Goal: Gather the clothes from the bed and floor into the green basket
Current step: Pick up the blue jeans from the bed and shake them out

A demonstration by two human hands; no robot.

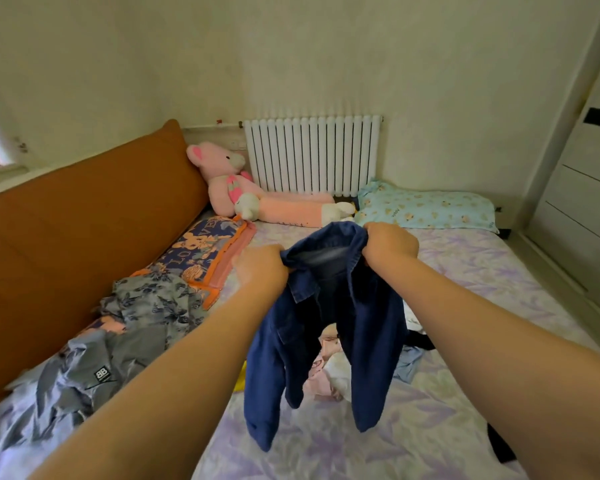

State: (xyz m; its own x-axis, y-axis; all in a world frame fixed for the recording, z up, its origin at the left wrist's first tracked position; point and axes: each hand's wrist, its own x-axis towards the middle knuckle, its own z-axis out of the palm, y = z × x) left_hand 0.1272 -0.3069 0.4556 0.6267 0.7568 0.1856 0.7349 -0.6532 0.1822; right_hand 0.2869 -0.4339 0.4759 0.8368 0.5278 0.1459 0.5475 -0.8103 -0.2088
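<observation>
A dark blue denim jacket (pixel 329 327) hangs in the air above the bed (pixel 482 271), held up by its collar. My left hand (pixel 262 268) grips the collar's left side and my right hand (pixel 390 245) grips its right side. On the bed's left lie a grey-blue garment with a small black label (pixel 94 372) and a blue floral shirt (pixel 160 303). Behind the jacket a small heap of pink, white and pale blue clothes (pixel 329 372) rests on the sheet. The green basket is not in view.
An orange padded headboard (pixel 84 230) runs along the left. A pink plush bear (pixel 229 178), a long pink plush (pixel 291 211), a patterned pillow (pixel 205 251) and a light blue pillow (pixel 426 207) sit at the far end below a white radiator (pixel 312 155). White wardrobe (pixel 582 188) at right.
</observation>
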